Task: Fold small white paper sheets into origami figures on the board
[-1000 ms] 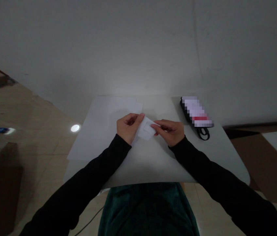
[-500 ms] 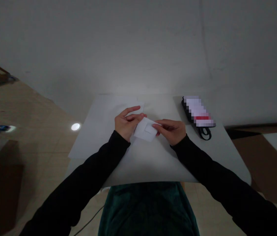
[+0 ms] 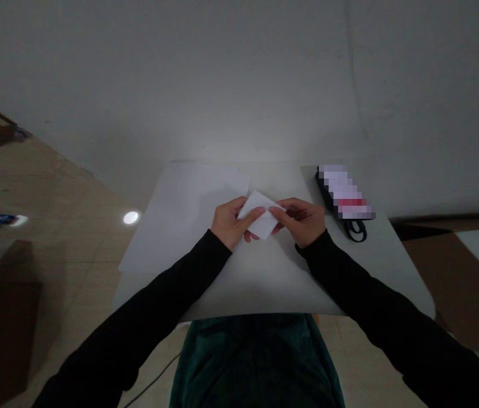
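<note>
A small folded piece of white paper (image 3: pixel 260 199) is held between both hands, above the white table (image 3: pixel 256 289). My left hand (image 3: pixel 231 223) grips its left side, thumb on top and fingers underneath. On the right side my right hand (image 3: pixel 303 220) pinches it, with the thumb pressing on the upper face. The two thumb tips nearly meet at the middle of the paper. Its underside and the fingers below are partly hidden. Large white paper sheets (image 3: pixel 180 209) lie flat on the table to the left of my hands.
At the table's right rear lies a dark case with a strap (image 3: pixel 355 229), its pixelated bright face up. A grey wall (image 3: pixel 239 79) rises behind the table. Dark green cloth (image 3: pixel 256 362) covers my lap. A cable (image 3: pixel 154 381) runs along the floor at lower left.
My left hand has moved right and closed more fully on the folded paper, its thumb now on top. The paper has turned, and the flap visible on it before no longer shows.
</note>
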Action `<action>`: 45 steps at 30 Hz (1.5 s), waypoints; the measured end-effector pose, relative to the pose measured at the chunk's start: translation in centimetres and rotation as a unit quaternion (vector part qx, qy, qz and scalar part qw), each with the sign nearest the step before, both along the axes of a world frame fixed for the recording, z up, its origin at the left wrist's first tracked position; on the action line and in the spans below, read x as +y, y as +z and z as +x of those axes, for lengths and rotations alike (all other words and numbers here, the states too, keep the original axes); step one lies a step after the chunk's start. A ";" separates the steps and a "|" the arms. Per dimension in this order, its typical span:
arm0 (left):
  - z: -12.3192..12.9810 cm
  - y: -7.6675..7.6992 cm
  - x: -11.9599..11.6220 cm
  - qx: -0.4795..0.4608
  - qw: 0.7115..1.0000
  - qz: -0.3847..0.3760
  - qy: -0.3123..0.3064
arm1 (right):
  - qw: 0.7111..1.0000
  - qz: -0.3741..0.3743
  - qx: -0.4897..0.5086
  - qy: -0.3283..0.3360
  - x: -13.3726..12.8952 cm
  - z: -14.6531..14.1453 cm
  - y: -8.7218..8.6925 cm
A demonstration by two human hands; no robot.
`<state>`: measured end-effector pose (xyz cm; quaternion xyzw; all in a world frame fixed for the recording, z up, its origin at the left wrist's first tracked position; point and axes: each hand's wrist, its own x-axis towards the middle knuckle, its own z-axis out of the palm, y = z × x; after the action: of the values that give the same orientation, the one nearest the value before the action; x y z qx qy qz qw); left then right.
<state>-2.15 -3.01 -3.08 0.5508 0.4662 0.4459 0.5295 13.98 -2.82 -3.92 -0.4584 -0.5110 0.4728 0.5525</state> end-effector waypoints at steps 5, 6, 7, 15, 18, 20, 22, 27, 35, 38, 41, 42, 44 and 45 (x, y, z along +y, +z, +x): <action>-0.1 0.1 -0.1 -0.033 0.999 0.003 0.000 | 0.990 -0.083 0.000 0.115 -0.3 0.0 0.1; -0.1 0.1 -0.1 -0.033 0.999 0.004 -0.002 | 0.991 -0.069 -0.005 0.112 -0.4 -0.1 0.1; -0.1 0.1 -0.2 -0.026 1.000 0.008 -0.005 | 0.993 -0.049 -0.015 0.103 -0.5 -0.1 0.1; -0.2 0.0 -0.6 0.067 0.990 0.112 0.060 | 0.986 -0.088 -0.026 0.140 -1.3 -0.8 -0.2; 0.0 -0.1 -0.6 0.055 0.989 0.111 0.086 | 0.973 -0.124 -0.016 0.194 -1.5 -1.1 -0.4; 0.0 0.0 -0.5 0.048 0.990 0.102 0.085 | 0.977 -0.110 -0.019 0.182 -1.4 -1.1 -0.5; -0.1 0.0 -0.2 0.039 0.992 0.099 0.072 | 0.981 -0.095 -0.035 0.165 -1.0 -0.8 -0.6; -1.1 0.3 0.9 0.069 0.990 0.108 0.066 | 0.956 -0.117 -0.104 0.247 0.0 0.8 -0.4; -1.3 1.1 0.7 0.037 0.994 0.086 0.055 | 0.984 0.001 -0.119 0.132 -0.2 0.9 -0.3; -1.8 1.5 1.2 0.051 0.996 0.076 0.020 | 0.990 -0.016 -0.054 0.131 -0.3 0.5 -0.2; -2.7 1.8 2.0 0.049 0.995 0.032 -0.084 | 0.994 -0.031 -0.008 0.105 -0.2 0.5 -0.3; -3.0 1.9 2.3 0.042 0.992 0.016 -0.121 | 0.995 -0.030 -0.009 0.094 -0.1 0.6 -0.3; -3.5 1.9 2.6 0.025 0.984 -0.009 -0.177 | 0.996 -0.028 -0.019 0.082 0.0 0.7 -0.4; -3.8 1.8 2.7 0.019 0.981 -0.020 -0.191 | 0.996 -0.029 -0.023 0.080 0.1 0.7 -0.5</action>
<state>-5.90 -0.33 -1.28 0.6274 0.3708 0.3168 0.6071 14.69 -2.75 -4.39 -0.4432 -0.5446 0.5192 0.4872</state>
